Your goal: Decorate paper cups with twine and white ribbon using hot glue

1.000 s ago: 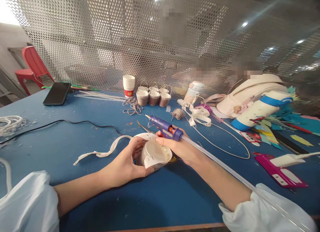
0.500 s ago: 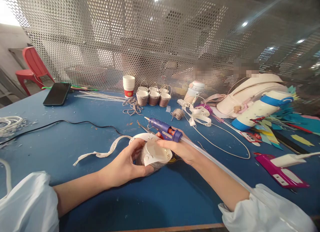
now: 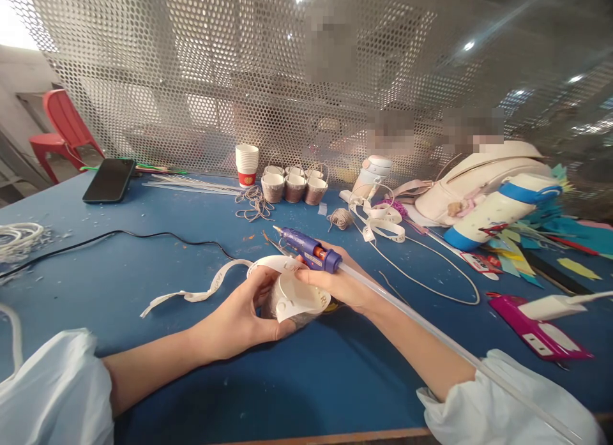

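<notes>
Now, from the head view: left hand wrapped round cup, low on the blue counter. Right hand closed on glue gun, thumb pressing white ribbon to the rim. Ribbon only partly stuck; long tail loose. Three wrapped cups standing at the back.

Craft workshop: blue worktop strewn with glue gun, twine-wrapped paper cups, ribbon, coloured paper scraps; perforated metal screen behind.
</notes>
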The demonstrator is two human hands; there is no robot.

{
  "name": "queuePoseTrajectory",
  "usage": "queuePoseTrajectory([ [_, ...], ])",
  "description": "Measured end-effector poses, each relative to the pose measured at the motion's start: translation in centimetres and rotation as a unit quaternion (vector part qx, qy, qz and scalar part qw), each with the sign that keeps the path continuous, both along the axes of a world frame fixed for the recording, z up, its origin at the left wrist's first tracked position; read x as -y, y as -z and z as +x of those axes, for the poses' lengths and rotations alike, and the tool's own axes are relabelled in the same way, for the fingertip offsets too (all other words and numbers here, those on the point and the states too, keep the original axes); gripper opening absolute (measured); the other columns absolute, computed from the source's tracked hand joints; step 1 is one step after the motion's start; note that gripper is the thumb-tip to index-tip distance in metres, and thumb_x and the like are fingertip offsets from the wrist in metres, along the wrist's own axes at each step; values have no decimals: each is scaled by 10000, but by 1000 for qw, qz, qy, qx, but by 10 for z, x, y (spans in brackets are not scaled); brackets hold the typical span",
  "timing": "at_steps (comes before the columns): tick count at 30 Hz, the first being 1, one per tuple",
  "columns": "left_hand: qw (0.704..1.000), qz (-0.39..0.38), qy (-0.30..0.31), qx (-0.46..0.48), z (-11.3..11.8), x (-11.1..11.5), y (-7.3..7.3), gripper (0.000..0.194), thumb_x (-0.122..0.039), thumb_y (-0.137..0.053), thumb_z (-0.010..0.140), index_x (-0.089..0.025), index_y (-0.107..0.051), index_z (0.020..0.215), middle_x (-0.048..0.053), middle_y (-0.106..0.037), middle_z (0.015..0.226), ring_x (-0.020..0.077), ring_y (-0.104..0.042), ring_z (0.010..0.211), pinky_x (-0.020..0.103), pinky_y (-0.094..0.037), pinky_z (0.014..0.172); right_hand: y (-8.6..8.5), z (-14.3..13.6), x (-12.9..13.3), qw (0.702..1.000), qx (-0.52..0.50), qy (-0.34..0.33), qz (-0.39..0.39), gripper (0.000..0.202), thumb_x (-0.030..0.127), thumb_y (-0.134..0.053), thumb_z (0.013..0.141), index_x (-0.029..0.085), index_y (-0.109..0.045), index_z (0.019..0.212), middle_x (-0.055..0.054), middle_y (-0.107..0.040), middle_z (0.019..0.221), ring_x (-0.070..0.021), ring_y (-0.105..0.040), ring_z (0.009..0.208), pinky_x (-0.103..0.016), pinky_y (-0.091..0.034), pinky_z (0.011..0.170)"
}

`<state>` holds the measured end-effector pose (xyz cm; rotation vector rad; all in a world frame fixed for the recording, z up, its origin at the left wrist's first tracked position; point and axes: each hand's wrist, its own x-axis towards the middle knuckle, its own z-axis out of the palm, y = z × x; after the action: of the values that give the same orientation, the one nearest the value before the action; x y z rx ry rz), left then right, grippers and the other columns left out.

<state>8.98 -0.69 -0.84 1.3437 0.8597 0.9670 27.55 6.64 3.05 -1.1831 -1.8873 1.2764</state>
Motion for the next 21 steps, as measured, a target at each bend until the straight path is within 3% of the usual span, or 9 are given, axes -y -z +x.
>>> queuePoseTrajectory([
  [5,1000,0,0,8,1,1,-1,562,-200,-728,749,-220,-437,1230,80,-607,1170,250,-575,1145,399,-435,995,-1,-2,1,999,18,-8,49,188,291,-690,674,186,-598,800,20,-608,747,-156,-538,683,-276,-415,641],
  [10,1000,-14,-13,18,2,0,1,646,-217,-751,727,-214,-412,1277,113,-583,1248,275,-563,1183,445,-404,1042,2,-3,4,990,47,-6,135,139,265,-631,708,207,-506,692,55,-492,630,-118,-423,588,-248,-344,564],
  [13,999,-24,-17,39,2,-2,1,678,-242,-773,712,-209,-412,1284,118,-599,1234,285,-568,1185,459,-403,1043,4,-2,5,986,55,-2,158,133,273,-632,720,209,-516,710,50,-523,648,-124,-448,603,-255,-361,597],
  [18,998,-19,-18,50,1,-4,-1,579,-276,-784,699,-206,-492,1194,114,-574,1276,283,-558,1192,418,-435,1002,6,3,3,994,34,-1,107,222,371,-695,722,199,-565,777,38,-564,684,-142,-497,634,-264,-389,610],
  [21,998,-30,-15,52,-1,-5,0,530,-319,-781,689,-198,-527,1138,94,-604,1178,275,-589,1113,396,-468,937,6,6,1,998,5,9,56,268,401,-726,721,191,-623,851,14,-625,762,-166,-552,701,-280,-424,654],
])
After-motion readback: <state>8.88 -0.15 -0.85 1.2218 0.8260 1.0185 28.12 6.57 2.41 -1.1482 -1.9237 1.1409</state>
